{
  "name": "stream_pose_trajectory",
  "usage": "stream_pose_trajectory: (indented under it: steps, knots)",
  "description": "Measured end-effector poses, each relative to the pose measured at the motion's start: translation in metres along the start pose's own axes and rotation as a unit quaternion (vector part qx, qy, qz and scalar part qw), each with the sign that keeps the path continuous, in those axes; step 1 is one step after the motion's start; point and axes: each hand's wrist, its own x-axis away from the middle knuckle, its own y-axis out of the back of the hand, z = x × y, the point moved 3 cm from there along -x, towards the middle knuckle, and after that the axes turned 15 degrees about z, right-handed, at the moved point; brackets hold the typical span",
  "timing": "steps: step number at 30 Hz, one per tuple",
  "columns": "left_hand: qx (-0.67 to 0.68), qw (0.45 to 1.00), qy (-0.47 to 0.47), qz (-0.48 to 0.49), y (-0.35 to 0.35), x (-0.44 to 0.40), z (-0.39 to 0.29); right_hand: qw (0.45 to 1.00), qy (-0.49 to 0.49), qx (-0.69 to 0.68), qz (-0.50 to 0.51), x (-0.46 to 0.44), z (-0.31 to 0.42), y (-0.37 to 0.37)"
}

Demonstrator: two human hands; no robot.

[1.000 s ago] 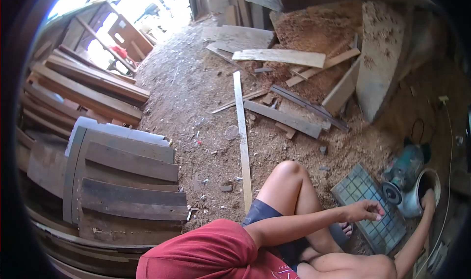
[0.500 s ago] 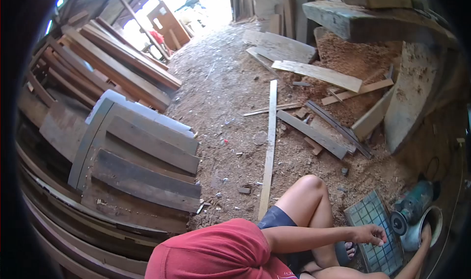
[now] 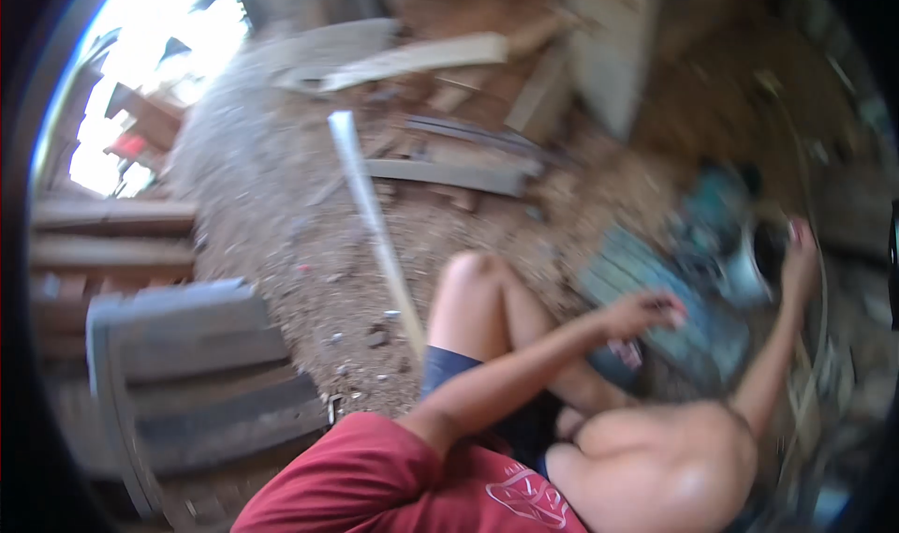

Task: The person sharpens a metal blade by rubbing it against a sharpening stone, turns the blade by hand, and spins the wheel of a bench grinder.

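My left hand [image 3: 642,314] hangs over a gridded, blue-green panel [image 3: 623,271] on the ground. Its fingers are curled in, with a pale reddish spot at the tips too blurred to name. Off to the right, my right hand [image 3: 799,263] is raised beside a whitish round container [image 3: 746,275]. A small red patch shows at its fingertips, but motion smears the fingers. Just behind the container lies a greenish angle grinder [image 3: 716,200], its outline blurred. My bent knees are around the near side of the panel.
A long pale wooden strip [image 3: 373,224] lies on the sawdust-covered ground ahead of my knee. Loose boards [image 3: 449,172] are scattered beyond it. At left stand stacked dark planks [image 3: 201,346]. A thin cable [image 3: 817,214] runs down the right side.
My view has swung to the right and blurred. My right hand, formerly inside the container's mouth, is now outside it and higher. The left hand stays over the panel, fingers still curled.
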Motion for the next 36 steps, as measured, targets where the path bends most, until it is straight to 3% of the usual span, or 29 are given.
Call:
stream_pose_trajectory:
  steps: [1, 2, 4, 8, 10, 14, 18, 21, 23, 28, 30, 33, 36]
  knots:
    - [0.003, 0.999, 0.035, -0.004, -0.001, 0.001, -0.002, 0.99, 0.101, -0.045, -0.085, 0.014, -0.011, 0.005]
    - [0.018, 0.997, 0.078, -0.01, -0.004, 0.002, -0.007, 0.988, 0.07, -0.117, -0.074, 0.037, 0.003, 0.018]
    - [-0.028, 0.999, -0.014, 0.01, 0.012, -0.03, 0.034, 0.965, 0.065, -0.252, -0.012, 0.081, 0.022, 0.017]
    - [0.018, 0.999, -0.036, -0.03, 0.009, -0.042, 0.04, 0.889, 0.031, -0.417, 0.185, 0.147, 0.044, -0.042]
    - [-0.002, 0.998, -0.032, -0.051, 0.019, -0.049, 0.052, 0.842, 0.013, -0.491, 0.222, 0.162, 0.042, -0.087]
    - [-0.085, 0.985, 0.008, -0.149, 0.058, -0.056, 0.063, 0.806, -0.091, -0.563, 0.159, 0.165, 0.03, -0.168]
    - [-0.366, 0.905, 0.072, -0.206, 0.087, -0.062, 0.044, 0.853, -0.135, -0.492, 0.107, 0.153, 0.036, -0.202]
    - [-0.427, 0.877, 0.06, -0.213, 0.107, -0.072, 0.051, 0.868, -0.136, -0.474, 0.061, 0.142, 0.038, -0.221]
    - [-0.572, 0.778, -0.028, -0.259, 0.117, -0.076, 0.054, 0.889, -0.132, -0.438, 0.031, 0.139, 0.042, -0.226]
    - [-0.527, 0.774, -0.004, -0.351, 0.111, -0.067, 0.056, 0.912, -0.12, -0.391, 0.023, 0.14, 0.05, -0.224]
    - [-0.555, 0.736, -0.006, -0.386, 0.111, -0.065, 0.059, 0.922, -0.106, -0.372, 0.016, 0.138, 0.053, -0.222]
    - [-0.542, 0.741, -0.041, -0.394, 0.113, -0.066, 0.057, 0.925, -0.104, -0.365, 0.017, 0.137, 0.058, -0.22]
    - [-0.555, 0.737, -0.006, -0.385, 0.113, -0.065, 0.058, 0.925, -0.107, -0.364, 0.012, 0.136, 0.057, -0.222]
